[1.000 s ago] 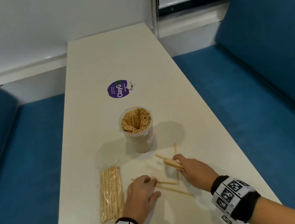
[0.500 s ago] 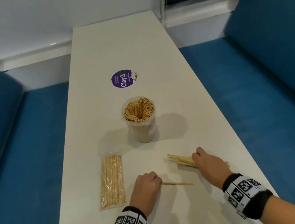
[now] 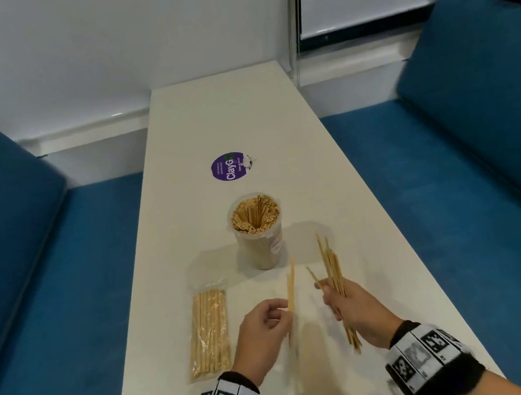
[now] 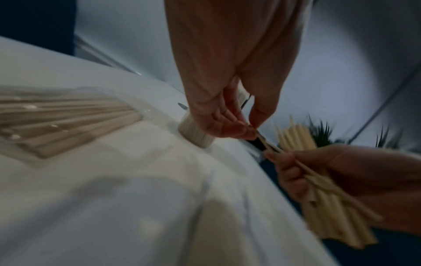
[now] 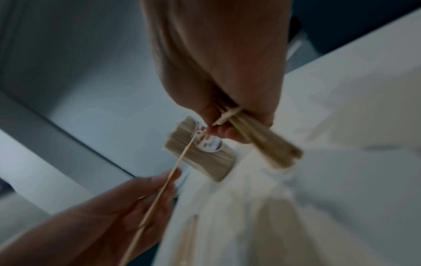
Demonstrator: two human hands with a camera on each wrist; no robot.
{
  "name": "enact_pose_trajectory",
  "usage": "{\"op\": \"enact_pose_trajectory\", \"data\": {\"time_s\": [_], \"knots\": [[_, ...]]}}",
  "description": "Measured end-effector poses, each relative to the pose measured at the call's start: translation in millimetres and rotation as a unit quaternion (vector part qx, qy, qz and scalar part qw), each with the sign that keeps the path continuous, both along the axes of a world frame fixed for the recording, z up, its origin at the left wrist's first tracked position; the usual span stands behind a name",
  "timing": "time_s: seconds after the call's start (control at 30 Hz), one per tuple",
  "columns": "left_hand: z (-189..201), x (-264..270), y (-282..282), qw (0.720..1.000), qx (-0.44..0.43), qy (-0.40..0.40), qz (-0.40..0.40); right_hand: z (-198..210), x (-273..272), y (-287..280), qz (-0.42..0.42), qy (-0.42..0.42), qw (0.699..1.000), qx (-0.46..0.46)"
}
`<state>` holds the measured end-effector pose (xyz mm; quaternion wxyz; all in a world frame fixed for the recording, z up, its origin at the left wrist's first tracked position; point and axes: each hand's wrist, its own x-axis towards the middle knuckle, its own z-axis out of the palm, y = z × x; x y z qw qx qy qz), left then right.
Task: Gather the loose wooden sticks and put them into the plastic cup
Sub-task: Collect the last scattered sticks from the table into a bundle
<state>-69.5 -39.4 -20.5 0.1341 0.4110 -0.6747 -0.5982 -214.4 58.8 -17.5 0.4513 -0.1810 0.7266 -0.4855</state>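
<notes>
A clear plastic cup (image 3: 258,232), packed with upright wooden sticks, stands mid-table. My left hand (image 3: 284,309) is raised above the table in front of it and pinches a single stick (image 3: 291,287) between thumb and fingers. My right hand (image 3: 327,293), just to the right, grips a bundle of several sticks (image 3: 331,268) that points up toward the cup. The left wrist view shows the single stick (image 4: 265,144) reaching toward the right hand's bundle (image 4: 296,138). In the right wrist view the bundle (image 5: 268,142) sits in my fist with the cup (image 5: 200,154) behind it.
A sealed clear packet of sticks (image 3: 209,331) lies on the white table (image 3: 338,190) left of my left hand. A purple round sticker (image 3: 231,166) is stuck beyond the cup. Blue benches (image 3: 45,305) flank the narrow table on both sides.
Both hands have lifted off the table. The left hand picked up the last loose stick and the right hand turned its bundle from flat to pointing upward.
</notes>
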Motion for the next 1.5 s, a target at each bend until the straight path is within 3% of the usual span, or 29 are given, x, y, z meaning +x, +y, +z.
{"op": "enact_pose_trajectory", "data": {"time_s": [0.13,0.3,0.4,0.47,0.53,0.6,0.7,0.77,0.83,0.93,1.07,1.2,1.33,1.4,1.43,1.5], "knots": [[24,-6,7,0.997,0.027,0.064,0.034,22,18,-11,-0.028,-0.099,0.991,-0.083],[45,-4,19,0.995,-0.032,0.086,0.042,42,36,-11,0.025,-0.08,0.99,-0.115],[54,2,26,0.994,-0.027,0.093,0.04,54,46,-8,-0.004,-0.079,0.988,-0.136],[57,7,29,0.992,0.01,0.103,0.073,64,50,-9,-0.041,-0.073,0.985,-0.149],[61,11,30,0.979,0.106,0.113,0.129,77,51,-11,-0.058,-0.033,0.984,-0.165],[67,14,28,0.936,0.277,0.135,0.173,92,52,-13,-0.059,-0.011,0.978,-0.199],[82,16,31,0.836,0.48,0.191,0.188,111,62,-16,-0.049,-0.001,0.964,-0.262],[94,13,37,0.793,0.527,0.243,0.183,116,71,-16,-0.032,0.024,0.957,-0.287],[106,12,42,0.782,0.526,0.283,0.177,117,80,-12,-0.011,0.034,0.955,-0.295],[116,14,45,0.812,0.479,0.298,0.148,115,84,-7,0.0,0.048,0.954,-0.296],[113,16,44,0.83,0.468,0.275,0.129,121,79,-6,-0.009,0.074,0.945,-0.317],[110,16,44,0.822,0.485,0.272,0.125,133,78,-6,-0.056,-0.013,0.931,-0.361],[110,14,45,0.841,0.457,0.271,0.103,138,77,-7,-0.089,-0.066,0.928,-0.356],[109,16,47,0.877,0.404,0.252,0.068,141,74,-5,-0.1,-0.073,0.929,-0.35],[107,18,47,0.91,0.344,0.225,0.042,144,72,-4,-0.102,-0.072,0.929,-0.348],[105,27,45,0.976,0.147,0.158,-0.041,146,67,-1,-0.094,-0.059,0.931,-0.347]]}}
